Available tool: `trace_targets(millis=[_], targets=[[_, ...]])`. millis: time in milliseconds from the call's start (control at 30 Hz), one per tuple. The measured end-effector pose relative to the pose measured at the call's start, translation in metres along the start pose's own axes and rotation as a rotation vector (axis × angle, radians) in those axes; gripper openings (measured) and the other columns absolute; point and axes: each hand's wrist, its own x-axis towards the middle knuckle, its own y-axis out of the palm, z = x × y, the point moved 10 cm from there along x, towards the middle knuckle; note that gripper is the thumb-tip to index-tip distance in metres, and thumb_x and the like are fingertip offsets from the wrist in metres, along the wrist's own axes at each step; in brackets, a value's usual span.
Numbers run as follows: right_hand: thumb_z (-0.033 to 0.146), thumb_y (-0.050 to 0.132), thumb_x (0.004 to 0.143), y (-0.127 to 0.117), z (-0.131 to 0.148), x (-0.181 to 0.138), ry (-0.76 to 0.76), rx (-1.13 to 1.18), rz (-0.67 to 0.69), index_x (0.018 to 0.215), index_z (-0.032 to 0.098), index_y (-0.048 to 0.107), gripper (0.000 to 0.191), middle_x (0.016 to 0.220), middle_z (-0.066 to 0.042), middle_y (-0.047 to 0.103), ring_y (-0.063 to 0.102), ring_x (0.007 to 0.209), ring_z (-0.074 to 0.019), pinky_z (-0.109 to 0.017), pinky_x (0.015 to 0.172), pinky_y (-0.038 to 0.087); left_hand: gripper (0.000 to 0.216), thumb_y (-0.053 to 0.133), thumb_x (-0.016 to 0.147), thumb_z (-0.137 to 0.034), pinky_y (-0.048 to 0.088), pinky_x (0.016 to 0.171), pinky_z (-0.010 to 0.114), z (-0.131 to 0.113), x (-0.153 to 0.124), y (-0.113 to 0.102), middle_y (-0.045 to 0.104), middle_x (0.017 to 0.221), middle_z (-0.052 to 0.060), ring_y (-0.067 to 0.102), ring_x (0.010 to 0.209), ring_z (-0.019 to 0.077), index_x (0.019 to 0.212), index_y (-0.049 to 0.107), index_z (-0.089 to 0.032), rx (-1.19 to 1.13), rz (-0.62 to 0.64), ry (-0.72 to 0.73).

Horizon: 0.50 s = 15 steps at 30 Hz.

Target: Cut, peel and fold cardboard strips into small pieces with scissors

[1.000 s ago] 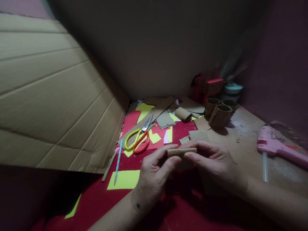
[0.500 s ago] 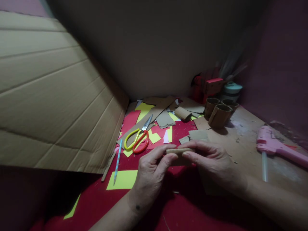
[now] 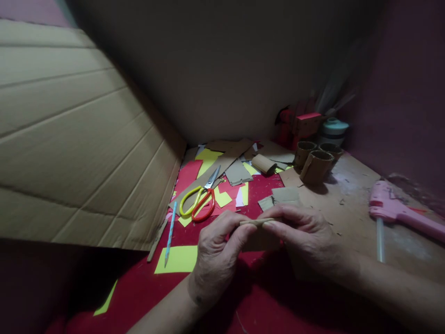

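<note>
Both my hands meet low in the middle over the red sheet (image 3: pixel 146 287). My left hand (image 3: pixel 217 253) and my right hand (image 3: pixel 308 241) each pinch one end of a small brown cardboard piece (image 3: pixel 259 232), thumbs under and fingers over its top edge. The piece is partly curled and its lower part lies in shadow between the hands. Scissors with yellow and orange handles (image 3: pixel 200 199) lie just beyond my left hand, and a blue pencil (image 3: pixel 171 229) lies to their left.
A large cardboard sheet (image 3: pixel 79 153) leans along the left. Paper and cardboard scraps (image 3: pixel 236 174) cover the far table. Three cardboard tubes (image 3: pixel 316 162) stand at the back right by a teal-lidded jar (image 3: pixel 333 130). A pink glue gun (image 3: pixel 399 211) lies at the right.
The cardboard piece has turned between my fingers, its flat face now tipped edge-on and lower. Both hands have stayed in the same spot, pinching it closer together.
</note>
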Motion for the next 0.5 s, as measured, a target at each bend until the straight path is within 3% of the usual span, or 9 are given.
trace_targets(millis=[167, 300, 500], targets=[[0.027, 0.064, 0.086, 0.002, -0.001, -0.002, 0.029, 0.016, -0.005, 0.083, 0.021, 0.072, 0.01, 0.075, 0.001, 0.066, 0.057, 0.07, -0.0095, -0.018, 0.064, 0.047, 0.019, 0.056, 0.09, -0.025, 0.044, 0.061, 0.021, 0.002, -0.002, 0.002, 0.06, 0.07, 0.0, 0.053, 0.065, 0.0101, 0.077, 0.067, -0.018, -0.002, 0.005, -0.032], [0.027, 0.063, 0.086, 0.001, 0.002, -0.003, 0.001, -0.074, -0.015, 0.082, 0.02, 0.071, 0.012, 0.074, 0.001, 0.064, 0.056, 0.069, -0.01, -0.019, 0.062, 0.046, 0.007, 0.063, 0.085, -0.024, 0.046, 0.065, 0.022, 0.014, -0.001, 0.01, 0.064, 0.08, 0.001, 0.057, 0.072, 0.0127, 0.088, 0.068, -0.021, -0.238, 0.035, -0.174], [0.028, 0.06, 0.087, 0.001, 0.009, -0.005, -0.058, -0.177, -0.009, 0.081, 0.02, 0.069, 0.013, 0.074, 0.001, 0.065, 0.056, 0.068, -0.0107, -0.02, 0.06, 0.045, 0.003, 0.067, 0.08, -0.019, 0.046, 0.066, 0.022, 0.008, 0.002, 0.006, 0.063, 0.077, 0.001, 0.057, 0.073, 0.0126, 0.079, 0.069, -0.019, -0.246, -0.048, -0.155]])
